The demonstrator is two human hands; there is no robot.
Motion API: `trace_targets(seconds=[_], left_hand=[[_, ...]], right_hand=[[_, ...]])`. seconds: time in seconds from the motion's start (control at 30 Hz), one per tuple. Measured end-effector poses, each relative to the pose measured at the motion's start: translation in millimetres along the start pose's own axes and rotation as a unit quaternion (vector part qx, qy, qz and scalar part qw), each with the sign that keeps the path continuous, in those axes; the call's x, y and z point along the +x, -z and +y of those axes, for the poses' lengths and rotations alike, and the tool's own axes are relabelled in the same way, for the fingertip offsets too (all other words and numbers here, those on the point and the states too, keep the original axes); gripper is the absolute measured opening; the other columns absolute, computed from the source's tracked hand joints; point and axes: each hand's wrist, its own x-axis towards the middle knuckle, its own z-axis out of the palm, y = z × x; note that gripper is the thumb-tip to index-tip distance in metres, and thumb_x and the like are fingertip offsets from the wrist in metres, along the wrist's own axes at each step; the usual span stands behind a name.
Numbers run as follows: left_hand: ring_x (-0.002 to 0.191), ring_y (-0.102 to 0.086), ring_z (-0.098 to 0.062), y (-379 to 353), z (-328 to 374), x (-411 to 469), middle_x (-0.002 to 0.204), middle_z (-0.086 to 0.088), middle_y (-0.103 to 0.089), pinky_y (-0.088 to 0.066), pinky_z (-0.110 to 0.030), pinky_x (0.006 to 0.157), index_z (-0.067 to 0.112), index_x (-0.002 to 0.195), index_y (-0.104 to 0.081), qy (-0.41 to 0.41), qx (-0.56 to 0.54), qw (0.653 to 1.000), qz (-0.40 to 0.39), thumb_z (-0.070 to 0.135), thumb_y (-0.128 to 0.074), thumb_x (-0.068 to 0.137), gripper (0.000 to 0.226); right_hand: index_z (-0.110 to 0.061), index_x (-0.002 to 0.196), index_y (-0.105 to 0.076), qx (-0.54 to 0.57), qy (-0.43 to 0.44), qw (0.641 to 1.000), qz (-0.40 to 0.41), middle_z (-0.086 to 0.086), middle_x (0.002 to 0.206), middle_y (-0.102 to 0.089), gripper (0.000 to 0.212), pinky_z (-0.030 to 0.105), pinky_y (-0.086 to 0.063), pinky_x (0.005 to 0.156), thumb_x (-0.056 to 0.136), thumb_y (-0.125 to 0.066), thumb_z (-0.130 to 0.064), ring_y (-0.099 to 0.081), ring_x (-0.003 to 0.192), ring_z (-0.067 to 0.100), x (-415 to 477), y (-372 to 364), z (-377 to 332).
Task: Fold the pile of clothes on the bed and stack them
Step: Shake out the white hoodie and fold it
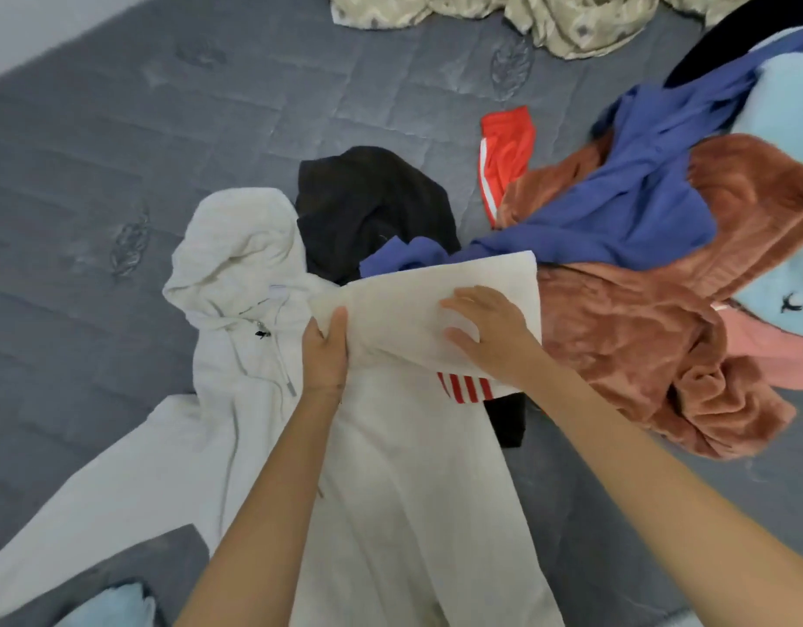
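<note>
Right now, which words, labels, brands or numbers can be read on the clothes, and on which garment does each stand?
No text can be read anywhere.
Neck label of the white hoodie: too small to read, looks blank.
Black mark on the light blue garment: a small figure, no letters legible.
Red stripes on the white hoodie: pattern only, no text.

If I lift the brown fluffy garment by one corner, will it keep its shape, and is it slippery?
Probably floppy: the brown fluffy garment lies crumpled in soft folds, so it would likely sag. Its thick pile suggests bulk and grip, not slipperiness. The blue garment lies across it and may drag along.
</note>
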Motion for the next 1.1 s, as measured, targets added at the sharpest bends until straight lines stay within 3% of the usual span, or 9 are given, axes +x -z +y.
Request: trace_targets(seconds=[0.17, 0.37, 0.47, 0.53, 0.63, 0.73, 0.83, 0.93, 1.1], left_hand=[[0.097, -0.059, -0.013, 93.4, -43.6, 20.6, 0.094, 0.004, -0.062, -0.048, -0.033, 0.096, 0.018, 0.089, -0.057, 0.024, -0.013, 0.995, 0.096, 0.026, -0.054, 0.097, 0.012], [0.071, -0.052, -0.013, 181.2, -117.1, 38.9, 0.07, 0.004, -0.05, -0.05, -0.038, 0.071, 0.013, 0.072, -0.047, 0.074, 0.029, 0.979, 0.187, 0.027, -0.053, 0.097, 0.03], [0.066, -0.042, -0.018, 205.0, -151.8, 38.2, 0.061, 0.0, -0.04, -0.041, -0.035, 0.06, 0.015, 0.06, -0.034, 0.086, 0.133, 0.97, 0.186, 0.03, -0.052, 0.096, 0.042], [0.065, -0.042, -0.02, 211.1, -167.7, 34.7, 0.062, -0.002, -0.043, -0.032, -0.031, 0.053, 0.009, 0.066, -0.04, 0.075, 0.208, 0.963, 0.154, 0.027, -0.05, 0.097, 0.037], [0.077, -0.054, -0.026, 209.4, -178.8, 30.9, 0.079, -0.006, -0.054, -0.039, -0.033, 0.063, 0.006, 0.102, -0.049, 0.059, 0.295, 0.946, 0.118, 0.027, -0.05, 0.097, 0.022], [0.099, -0.054, -0.03, 208.3, -184.2, 31.1, 0.118, -0.012, -0.052, -0.047, -0.041, 0.078, 0.012, 0.136, -0.039, 0.041, 0.321, 0.937, 0.132, 0.024, -0.054, 0.093, 0.047], [0.115, -0.046, -0.038, 206.0, -184.7, 22.8, 0.134, -0.021, -0.043, -0.042, -0.05, 0.094, 0.008, 0.142, -0.034, -0.06, 0.348, 0.917, 0.186, 0.015, -0.064, 0.084, 0.066], [0.137, -0.026, -0.037, 200.6, -188.6, 8.8, 0.15, -0.021, -0.027, -0.02, -0.051, 0.113, 0.02, 0.147, -0.021, -0.122, 0.43, 0.884, 0.135, 0.031, -0.045, 0.094, 0.06], [0.147, -0.002, -0.025, 209.7, -200.3, -8.4, 0.16, -0.009, -0.009, -0.001, -0.047, 0.118, 0.031, 0.151, -0.012, -0.103, 0.479, 0.871, 0.022, 0.043, -0.013, 0.093, 0.06]], right_hand=[[-0.027, 0.145, -0.037, -0.073, 0.067, 0.994, -0.05, 0.009, 0.154, -0.03, 0.065, 0.034, 0.003, 0.116, 0.088, -0.024, -0.055, -0.015, 0.144, 0.027, 4.6, -60.3, -35.6], [-0.021, 0.144, -0.041, -0.196, 0.125, 0.97, -0.072, 0.015, 0.151, -0.036, 0.062, 0.041, 0.006, 0.114, 0.09, -0.029, -0.05, -0.024, 0.141, 0.035, 23.8, -121.1, -62.0], [-0.025, 0.151, -0.025, -0.223, 0.112, 0.964, -0.091, 0.008, 0.161, -0.009, 0.074, 0.042, 0.017, 0.114, 0.087, -0.015, -0.061, 0.002, 0.148, 0.03, 29.8, -141.8, -59.1], [-0.029, 0.152, -0.014, -0.266, 0.092, 0.952, -0.118, 0.005, 0.161, 0.005, 0.066, 0.044, 0.017, 0.113, 0.095, -0.026, -0.059, 0.013, 0.147, 0.028, 33.7, -150.4, -53.2], [-0.03, 0.154, -0.004, -0.333, 0.074, 0.929, -0.146, 0.005, 0.16, 0.016, 0.066, 0.046, 0.017, 0.113, 0.099, -0.034, -0.049, 0.019, 0.146, 0.028, 38.5, -156.0, -47.9], [-0.03, 0.153, 0.001, -0.352, 0.051, 0.922, -0.154, 0.007, 0.16, 0.015, 0.066, 0.048, 0.015, 0.114, 0.1, -0.032, -0.049, 0.019, 0.146, 0.029, 41.4, -158.1, -59.3], [-0.025, 0.152, -0.02, -0.267, 0.076, 0.954, -0.114, 0.012, 0.161, -0.006, 0.06, 0.047, 0.009, 0.115, 0.099, -0.038, -0.043, 0.003, 0.148, 0.031, 34.6, -166.7, -80.1], [-0.018, 0.146, -0.04, -0.241, 0.109, 0.96, -0.091, 0.018, 0.154, -0.027, 0.061, 0.053, -0.005, 0.115, 0.089, -0.045, -0.039, -0.018, 0.144, 0.039, 23.3, -181.0, -94.5], [-0.028, 0.151, -0.023, -0.248, 0.121, 0.956, -0.103, 0.011, 0.16, -0.015, 0.066, 0.046, 0.006, 0.116, 0.091, -0.026, -0.054, -0.007, 0.147, 0.034, -1.1, -202.0, -120.0]])
